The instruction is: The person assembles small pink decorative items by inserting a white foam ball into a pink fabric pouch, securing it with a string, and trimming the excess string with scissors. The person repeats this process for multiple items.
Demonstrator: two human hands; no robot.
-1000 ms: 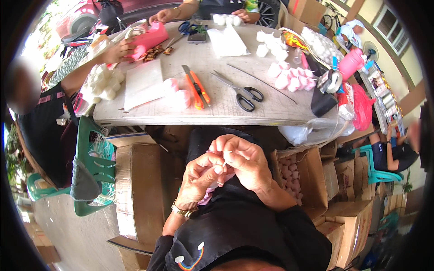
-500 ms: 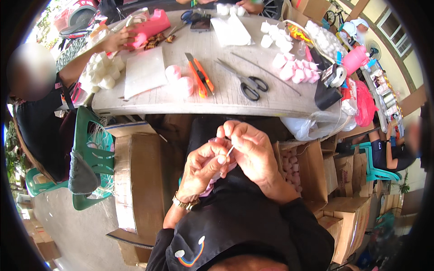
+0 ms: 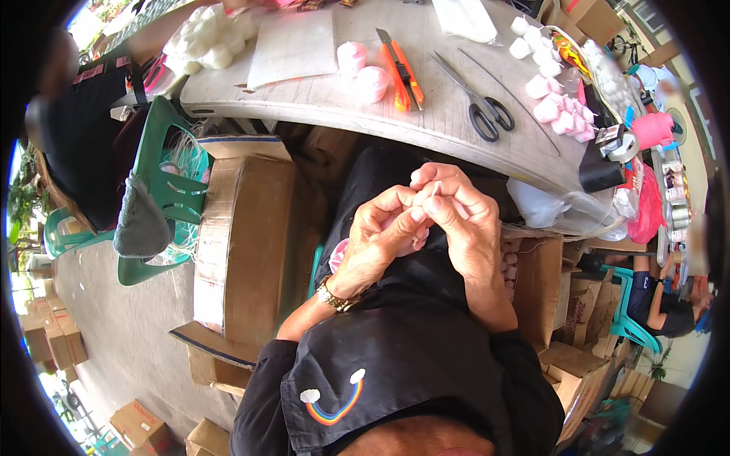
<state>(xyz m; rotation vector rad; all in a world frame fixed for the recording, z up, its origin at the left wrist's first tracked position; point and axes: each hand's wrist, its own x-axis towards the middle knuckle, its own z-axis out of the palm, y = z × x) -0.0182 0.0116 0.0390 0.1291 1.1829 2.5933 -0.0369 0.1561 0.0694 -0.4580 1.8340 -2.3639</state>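
Note:
In front of my apron, both hands meet above my lap with their fingertips together. My left hand (image 3: 380,232) is closed in a pinch around a soft pink piece (image 3: 414,237), mostly covered by the fingers. More pink material (image 3: 339,254) shows beside the left wrist. My right hand (image 3: 462,216) is closed as well, thumb against the fingers, on a thin white strand (image 3: 436,188) of which only a short bit shows. Exactly how the strand meets the pink piece is hidden by my fingers.
On the table (image 3: 304,102) lie black-handled scissors (image 3: 487,114), an orange cutter (image 3: 401,70), a thin rod (image 3: 511,104), pink rounded pieces (image 3: 372,84), a plastic sheet (image 3: 291,49) and pink clusters (image 3: 561,112). Cardboard boxes (image 3: 258,251) flank me. A person (image 3: 87,152) sits at left by a green chair (image 3: 156,194).
The view has turned and tipped downward, so the table sits higher and further right. My fingertips have come closer together, and less of the white strand shows between them.

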